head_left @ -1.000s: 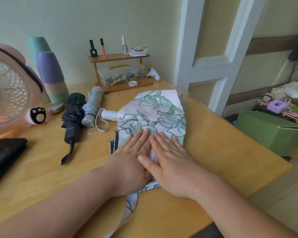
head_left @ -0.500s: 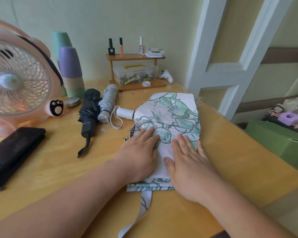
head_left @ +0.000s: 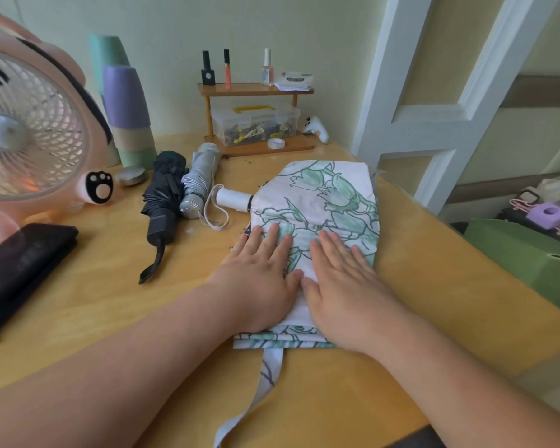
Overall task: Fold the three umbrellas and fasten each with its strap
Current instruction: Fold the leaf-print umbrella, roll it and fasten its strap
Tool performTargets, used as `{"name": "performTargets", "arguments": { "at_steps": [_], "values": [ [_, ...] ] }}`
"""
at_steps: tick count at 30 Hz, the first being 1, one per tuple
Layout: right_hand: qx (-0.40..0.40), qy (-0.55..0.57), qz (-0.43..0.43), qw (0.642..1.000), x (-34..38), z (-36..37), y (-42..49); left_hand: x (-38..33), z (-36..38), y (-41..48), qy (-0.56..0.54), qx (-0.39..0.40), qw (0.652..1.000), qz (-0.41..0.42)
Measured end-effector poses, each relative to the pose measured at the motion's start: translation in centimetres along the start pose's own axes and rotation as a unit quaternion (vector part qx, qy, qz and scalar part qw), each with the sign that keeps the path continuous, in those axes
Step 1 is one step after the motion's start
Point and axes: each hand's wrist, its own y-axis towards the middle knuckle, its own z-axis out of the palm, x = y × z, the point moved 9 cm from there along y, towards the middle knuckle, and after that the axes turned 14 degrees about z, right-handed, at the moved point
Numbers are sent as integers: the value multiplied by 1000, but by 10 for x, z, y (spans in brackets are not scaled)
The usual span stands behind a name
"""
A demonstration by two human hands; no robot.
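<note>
Three umbrellas are counted on the table [head_left: 94, 302]. Toward the left, two are seen bundled up: the black umbrella [head_left: 164, 195] and, just beside it on its right, the silver umbrella [head_left: 199, 179]. Both are laid with long axes running from the back edge toward the front, handles nearer the front. Next, the floral umbrella [head_left: 317, 202] is spread flat by the right edge, its white handle [head_left: 233, 198] pointed left. The shaft is hidden under cloth, so its axis is only presumed to run left to right. One strap [head_left: 265, 383] is trailed toward the front edge. Two hands: the left hand [head_left: 259, 279] and right hand [head_left: 340, 286] are laid side by side, palms down, fingers straight, pressed on the floral canopy, nothing gripped.
</note>
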Motion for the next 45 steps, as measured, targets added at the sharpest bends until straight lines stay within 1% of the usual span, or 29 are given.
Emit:
{"name": "performTargets", "arguments": {
  "at_steps": [6, 11, 13, 14, 16, 20, 22, 23, 24, 25, 26, 27, 28, 29, 31, 34, 38, 41, 45],
  "values": [
    [5, -10, 41, 999, -6, 2, -3, 0, 0, -2, 1, -3, 1000, -3],
    [2, -6, 45, 999, -6, 3, -3, -7, -4, -7, 23, -18, 1000, 1],
    [6, -4, 43, 999, -5, 2, -4, -20, -8, -11, 43, -37, 997, 44],
    [9, -2, 41, 999, -5, 2, -4, -27, -7, -13, 40, -37, 996, 70],
    [8, 4, 39, 999, -6, 2, -5, -32, -3, -15, 18, -29, 995, 93],
    [-9, 15, 26, 1000, -5, -2, -9, -26, -3, -14, 21, -16, 997, 79],
    [-14, 26, 3, 1000, -5, -4, -14, -27, -1, -14, 22, -7, 997, 78],
    [-22, 52, -15, 998, -6, -8, -16, -28, -1, -15, 27, -3, 996, 83],
    [-43, 104, -30, 993, -12, -19, -17, -30, 0, -15, 30, 0, 996, 85],
    [-88, 169, -32, 981, -22, -35, -16, -30, 0, -15, 29, 2, 996, 86],
    [-149, 231, -16, 961, -37, -55, -14, -29, 0, -14, 24, 2, 996, 86],
    [-212, 287, 14, 934, -57, -77, -10, -29, -1, -14, 20, 2, 996, 86],
    [-254, 335, 55, 906, -76, -95, -1, -29, -1, -14, 18, 2, 996, 90],
    [-267, 370, 97, 885, -93, -107, 12, -29, -1, -14, 17, 2, 996, 93],
    [-246, 416, 163, 860, -114, -119, 47, -29, -1, -14, 15, 1, 995, 97],
    [-209, 425, 194, 859, -120, -120, 86, -28, 0, -13, 10, -3, 995, 100],
    [-199, 434, 198, 856, -115, -115, 103, -27, 2, -10, 5, -7, 994, 105],
    [-216, 424, 190, 859, -111, -116, 105, -28, 2, -11, -6, -4, 995, 104],
    [-210, 473, 168, 839, -109, -110, 106, -28, 1, -9, -9, 0, 995, 100]
  ]
}}
